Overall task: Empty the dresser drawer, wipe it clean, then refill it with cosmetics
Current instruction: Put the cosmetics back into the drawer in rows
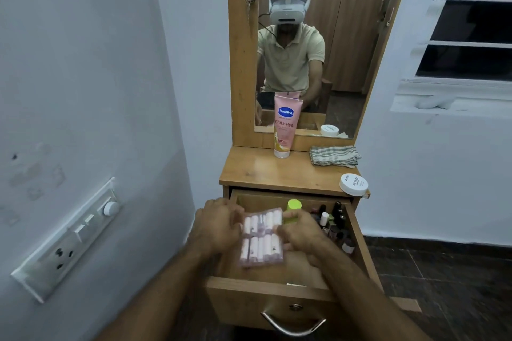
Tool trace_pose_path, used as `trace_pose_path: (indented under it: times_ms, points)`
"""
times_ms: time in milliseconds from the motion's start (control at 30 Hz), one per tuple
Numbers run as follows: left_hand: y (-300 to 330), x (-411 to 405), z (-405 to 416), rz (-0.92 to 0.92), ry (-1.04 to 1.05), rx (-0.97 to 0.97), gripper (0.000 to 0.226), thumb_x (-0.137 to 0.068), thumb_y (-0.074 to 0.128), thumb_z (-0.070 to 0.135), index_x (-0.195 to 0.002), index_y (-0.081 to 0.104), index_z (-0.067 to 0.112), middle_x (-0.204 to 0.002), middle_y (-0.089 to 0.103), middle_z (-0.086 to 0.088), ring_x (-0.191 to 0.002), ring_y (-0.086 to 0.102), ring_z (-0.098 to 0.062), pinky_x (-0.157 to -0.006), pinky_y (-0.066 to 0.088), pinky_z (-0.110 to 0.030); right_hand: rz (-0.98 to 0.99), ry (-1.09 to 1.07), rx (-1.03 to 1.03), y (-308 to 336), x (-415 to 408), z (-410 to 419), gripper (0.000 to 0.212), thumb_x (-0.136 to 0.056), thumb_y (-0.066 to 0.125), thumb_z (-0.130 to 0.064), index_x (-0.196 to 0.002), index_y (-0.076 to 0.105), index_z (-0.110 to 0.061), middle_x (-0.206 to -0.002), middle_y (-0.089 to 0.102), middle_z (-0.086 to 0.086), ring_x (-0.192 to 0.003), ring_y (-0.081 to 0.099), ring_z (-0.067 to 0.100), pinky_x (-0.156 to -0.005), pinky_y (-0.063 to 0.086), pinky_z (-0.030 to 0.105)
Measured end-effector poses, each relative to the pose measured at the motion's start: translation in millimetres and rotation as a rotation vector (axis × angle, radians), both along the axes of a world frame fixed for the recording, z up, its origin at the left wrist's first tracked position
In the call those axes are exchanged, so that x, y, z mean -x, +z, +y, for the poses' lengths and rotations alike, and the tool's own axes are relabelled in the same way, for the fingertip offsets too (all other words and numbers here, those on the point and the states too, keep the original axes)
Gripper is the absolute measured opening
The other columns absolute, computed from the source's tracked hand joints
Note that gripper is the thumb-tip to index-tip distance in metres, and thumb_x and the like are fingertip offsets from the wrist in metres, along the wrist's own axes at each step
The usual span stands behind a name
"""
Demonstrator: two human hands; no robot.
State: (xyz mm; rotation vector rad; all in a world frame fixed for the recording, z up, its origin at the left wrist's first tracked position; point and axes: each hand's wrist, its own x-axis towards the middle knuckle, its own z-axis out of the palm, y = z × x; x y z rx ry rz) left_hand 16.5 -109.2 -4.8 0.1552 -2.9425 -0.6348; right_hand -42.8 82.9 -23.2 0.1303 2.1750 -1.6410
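Observation:
The wooden dresser drawer (266,286) stands pulled out below the dresser top. Over its left half I hold a clear pack of white and pink tubes (261,238) with both hands. My left hand (219,225) grips its left edge and my right hand (300,231) grips its right edge. Behind the pack a lime-green capped bottle (293,206) stands in the drawer. Several small dark nail-polish bottles (336,223) fill the drawer's right side. My hands and the pack hide much of the drawer floor.
On the dresser top (257,171) stand a pink Vaseline tube (285,126), a folded checked cloth (333,155) and a white round jar (353,184) at the right edge. A mirror (346,44) rises behind. A wall with a switch panel (69,238) is close on the left.

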Motion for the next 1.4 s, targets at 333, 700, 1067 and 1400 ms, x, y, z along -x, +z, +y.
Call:
trace_pose_path:
  times_ms: [333,700,1067,1400]
  points:
    - [-36,-4,7,-0.166,-0.134,0.476,0.058,-0.095,0.049,0.052,-0.147,0.048,0.027,-0.168,-0.002,-0.008,-0.153,-0.003,-0.03,-0.122,0.002,-0.055,0.237,0.139,-0.423,-37,16,-20,0.031,-0.09,0.073,-0.026,-0.119,0.062,-0.025,-0.116,0.065,-0.002,-0.095,0.062,0.014,-0.074,0.049,0.025]
    - [-51,27,8,-0.146,-0.138,0.711,0.05,-0.095,0.051,0.047,-0.138,0.06,0.023,-0.166,0.02,-0.009,-0.153,0.005,-0.03,-0.118,-0.001,-0.063,0.357,0.326,-0.538,-47,11,-14,0.045,-0.086,0.063,-0.011,-0.125,0.068,-0.032,-0.134,0.062,-0.005,-0.116,0.06,0.017,-0.091,0.049,0.023]
    - [-50,17,10,-0.056,-0.106,0.52,0.06,-0.084,0.052,0.052,-0.138,0.058,0.026,-0.162,0.027,-0.004,-0.152,0.011,-0.025,-0.118,-0.004,-0.061,0.5,0.294,-0.576,-33,-2,-16,0.036,-0.091,0.055,-0.025,-0.124,0.064,-0.032,-0.132,0.061,-0.009,-0.119,0.059,0.016,-0.095,0.049,0.027]
    - [-46,19,9,0.223,0.061,0.212,0.056,-0.083,0.049,0.042,-0.136,0.055,0.025,-0.144,0.053,0.005,-0.143,0.034,-0.019,-0.12,0.014,-0.048,0.703,-0.158,-0.239,82,96,-20,0.06,-0.09,0.073,-0.034,-0.142,0.048,-0.019,-0.134,0.056,0.001,-0.114,0.056,0.015,-0.091,0.048,0.033]
